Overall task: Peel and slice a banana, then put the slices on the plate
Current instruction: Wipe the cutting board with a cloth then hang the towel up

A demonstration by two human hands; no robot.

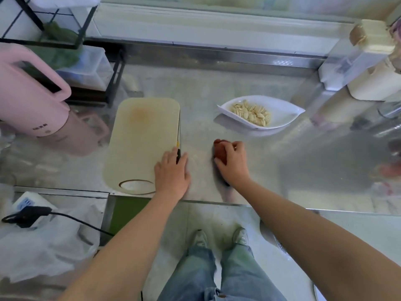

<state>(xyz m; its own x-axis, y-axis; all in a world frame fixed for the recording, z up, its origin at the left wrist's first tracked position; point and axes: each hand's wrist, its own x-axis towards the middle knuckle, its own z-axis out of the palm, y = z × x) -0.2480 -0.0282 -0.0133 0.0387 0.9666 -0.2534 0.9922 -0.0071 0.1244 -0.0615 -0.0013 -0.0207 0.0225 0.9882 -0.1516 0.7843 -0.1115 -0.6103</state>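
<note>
Steel countertop (217, 88) is bearing a cutting board (141, 135); right of it, banana slices (251, 112) are lying on the plate (286, 109). Left hand (172, 172) is resting flat on the knife (178, 154) along the board's edge; right hand (233, 161), nearer the plate, is gripping a reddish lump (218, 146).

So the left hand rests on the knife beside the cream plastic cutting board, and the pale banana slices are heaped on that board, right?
Not quite. The head view shows the pale banana slices heaped on the white leaf-shaped plate, not on the cream plastic cutting board. The left hand does rest on the knife beside the board.
</note>
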